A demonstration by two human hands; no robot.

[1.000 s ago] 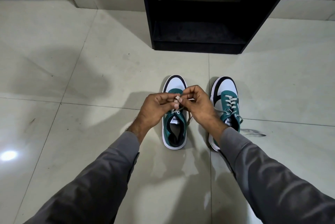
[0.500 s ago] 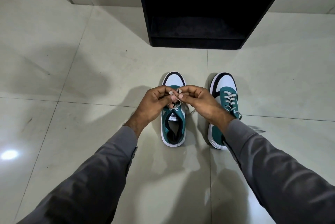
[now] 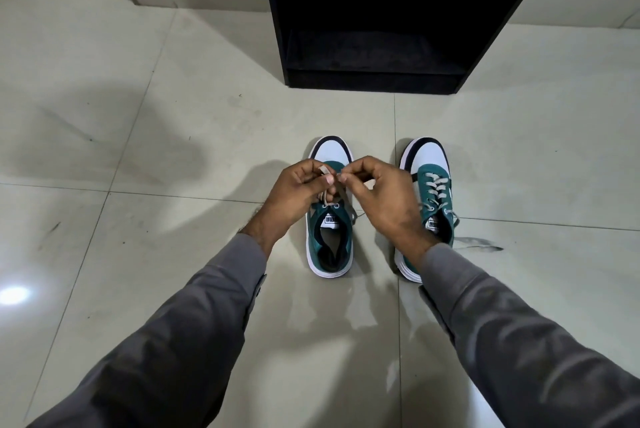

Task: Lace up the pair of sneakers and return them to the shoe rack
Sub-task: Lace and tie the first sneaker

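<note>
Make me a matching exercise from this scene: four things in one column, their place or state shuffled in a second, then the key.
1. left sneaker
2. right sneaker
3. shoe rack
4. left hand

A. black, no shoes on its visible shelf
B. laces crossed, nobody touching them
C. pinching a lace end
D. under both hands, being laced

Pairs: 1-D, 2-B, 3-A, 4-C
</note>
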